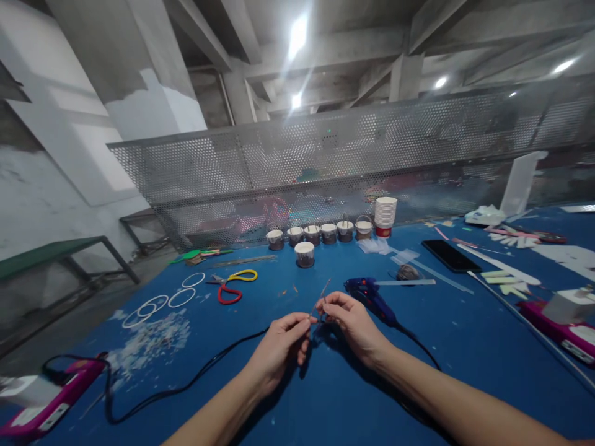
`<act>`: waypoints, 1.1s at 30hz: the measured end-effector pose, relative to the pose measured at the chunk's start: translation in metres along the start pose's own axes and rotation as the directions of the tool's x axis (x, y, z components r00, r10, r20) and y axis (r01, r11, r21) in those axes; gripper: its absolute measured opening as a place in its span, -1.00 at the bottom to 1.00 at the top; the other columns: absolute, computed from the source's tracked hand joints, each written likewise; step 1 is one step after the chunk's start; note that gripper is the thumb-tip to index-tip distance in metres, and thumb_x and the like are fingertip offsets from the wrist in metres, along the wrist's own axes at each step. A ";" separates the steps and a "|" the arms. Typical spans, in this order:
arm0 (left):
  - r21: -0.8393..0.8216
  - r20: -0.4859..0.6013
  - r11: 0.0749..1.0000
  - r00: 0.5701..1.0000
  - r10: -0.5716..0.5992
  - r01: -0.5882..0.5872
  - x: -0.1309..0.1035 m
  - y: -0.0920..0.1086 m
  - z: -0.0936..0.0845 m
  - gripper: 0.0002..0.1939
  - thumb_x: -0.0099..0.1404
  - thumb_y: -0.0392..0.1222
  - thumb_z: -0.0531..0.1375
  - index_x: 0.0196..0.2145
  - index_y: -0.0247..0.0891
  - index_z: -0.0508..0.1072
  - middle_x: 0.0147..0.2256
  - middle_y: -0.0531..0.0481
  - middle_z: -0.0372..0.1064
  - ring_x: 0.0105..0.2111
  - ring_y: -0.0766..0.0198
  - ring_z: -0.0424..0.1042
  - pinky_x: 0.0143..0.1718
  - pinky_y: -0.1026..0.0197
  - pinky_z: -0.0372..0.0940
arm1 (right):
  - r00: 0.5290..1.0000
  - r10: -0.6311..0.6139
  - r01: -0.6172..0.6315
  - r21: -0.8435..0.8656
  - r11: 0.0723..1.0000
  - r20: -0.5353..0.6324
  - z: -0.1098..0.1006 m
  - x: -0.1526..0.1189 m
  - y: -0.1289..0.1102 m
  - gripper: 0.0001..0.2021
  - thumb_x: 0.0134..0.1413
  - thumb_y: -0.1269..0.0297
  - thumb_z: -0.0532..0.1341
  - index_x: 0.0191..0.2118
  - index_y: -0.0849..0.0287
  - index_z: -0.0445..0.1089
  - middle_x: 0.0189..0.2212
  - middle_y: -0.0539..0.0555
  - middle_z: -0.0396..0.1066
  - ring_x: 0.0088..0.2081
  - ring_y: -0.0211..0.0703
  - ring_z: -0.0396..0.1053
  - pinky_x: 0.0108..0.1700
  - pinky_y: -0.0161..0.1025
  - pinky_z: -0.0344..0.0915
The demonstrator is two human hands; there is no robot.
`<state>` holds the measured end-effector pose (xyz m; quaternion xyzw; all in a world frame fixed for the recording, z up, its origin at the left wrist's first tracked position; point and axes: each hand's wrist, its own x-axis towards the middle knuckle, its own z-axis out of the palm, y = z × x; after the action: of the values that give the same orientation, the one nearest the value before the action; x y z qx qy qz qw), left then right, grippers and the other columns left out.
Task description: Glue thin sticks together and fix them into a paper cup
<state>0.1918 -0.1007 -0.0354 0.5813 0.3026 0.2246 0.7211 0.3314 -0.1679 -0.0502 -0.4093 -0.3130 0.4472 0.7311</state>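
Both of my hands are raised over the middle of the blue table [260, 396], fingertips almost meeting. A thin dark strand [326, 287], twig-like or wire-like, rises from between them. My left hand [283, 341] pinches its lower part between thumb and index finger. With thumb and fingers closed, my right hand [349, 321] pinches the strand a little higher. Just beyond my right hand lies a blue glue gun [372, 298] with a clear stick at its back. A small white-rimmed cup [305, 254] stands farther off, in front of my hands.
Scissors [231, 286] and white rings [181, 298] lie to the left. Small cups [328, 233] and a paper-cup stack [385, 214] line the back by a perforated metal screen [297, 155]. A phone [450, 256] lies right. Black cable [195, 378] crosses to a pink power strip [60, 396].
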 end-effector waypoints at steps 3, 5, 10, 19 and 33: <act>-0.022 -0.028 0.999 0.999 -0.025 0.025 0.001 0.001 -0.001 -0.69 0.03 -0.03 0.27 -0.35 -0.34 0.46 -0.68 0.19 0.11 -0.74 0.54 -0.04 -0.73 0.45 -0.16 | 1.000 0.013 -0.013 0.004 1.000 -0.015 0.000 0.000 0.000 -0.88 -0.20 0.31 0.31 -0.50 0.19 0.36 -0.57 -0.03 0.39 -0.48 -0.29 0.29 -0.36 -0.34 0.17; -0.018 -0.061 1.000 0.998 -0.005 0.004 0.000 0.003 0.000 -0.68 0.04 -0.02 0.25 -0.34 -0.33 0.44 -0.70 0.21 0.07 -0.73 0.54 -0.06 -0.72 0.45 -0.18 | 1.000 0.020 -0.019 0.029 0.999 -0.011 0.001 0.000 0.000 -0.87 -0.19 0.30 0.31 -0.50 0.19 0.35 -0.63 -0.08 0.32 -0.56 -0.33 0.25 -0.41 -0.34 0.19; -0.029 -0.131 0.999 0.991 0.041 -0.045 -0.004 0.003 0.003 -0.73 0.02 -0.07 0.25 -0.36 -0.24 0.33 -0.73 0.28 -0.04 -0.74 0.51 -0.12 -0.72 0.44 -0.16 | 0.998 0.056 -0.059 0.138 0.989 0.022 0.003 -0.003 0.000 -0.81 -0.21 0.27 0.34 -0.46 0.20 0.33 -0.68 -0.18 0.16 -0.71 -0.46 0.00 -0.60 -0.38 0.17; 0.011 -0.162 0.996 0.982 0.093 -0.092 -0.003 0.002 0.003 -0.69 0.02 0.00 0.26 -0.48 -0.23 0.23 -0.68 0.26 0.04 -0.73 0.52 -0.08 -0.72 0.44 -0.16 | 0.997 0.065 -0.062 0.074 0.995 -0.047 0.003 -0.001 -0.001 -0.73 -0.27 0.19 0.37 -0.48 0.21 0.33 -0.73 -0.22 0.04 -0.73 -0.51 -0.14 -0.72 -0.47 -0.17; 0.010 -0.120 0.996 0.989 0.089 -0.089 -0.001 -0.002 0.002 -0.66 0.08 0.09 0.19 -0.45 -0.28 0.34 -0.72 0.24 -0.02 -0.74 0.51 -0.13 -0.73 0.44 -0.17 | 0.997 0.067 -0.065 0.047 0.997 -0.049 0.002 -0.001 0.003 -0.73 -0.27 0.15 0.37 -0.50 0.20 0.33 -0.72 -0.21 0.03 -0.71 -0.48 -0.14 -0.70 -0.45 -0.15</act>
<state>0.1924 -0.1028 -0.0372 0.5813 0.3197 0.2905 0.6895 0.3281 -0.1673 -0.0523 -0.4139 -0.2707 0.4676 0.7326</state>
